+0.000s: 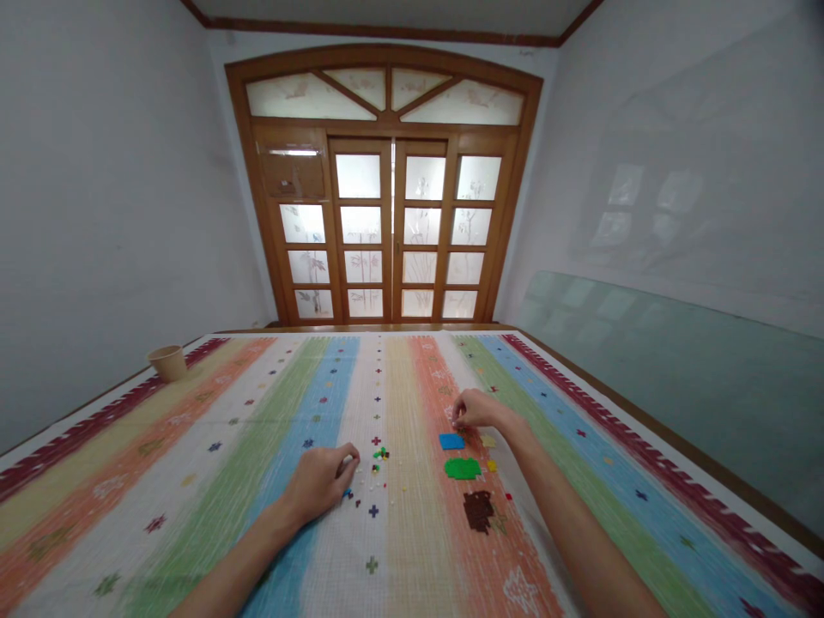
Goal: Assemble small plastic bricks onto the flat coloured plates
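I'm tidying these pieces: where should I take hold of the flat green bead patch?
Pinch the green bead patch by its edges, coming from the near side. It lies flat on the striped cloth with nothing raised to grasp, and the blue piece sits just beyond it.

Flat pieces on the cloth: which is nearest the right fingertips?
The blue piece, just below the right hand's fingertips; the green piece and brown piece lie farther away.

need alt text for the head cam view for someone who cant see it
Two bare hands work over a striped woven cloth: the left hand is among tiny coloured pieces, and the right hand is just above a flat blue piece, near a green piece and a brown piece. A tan cup sits far left, before frosted wooden doors.
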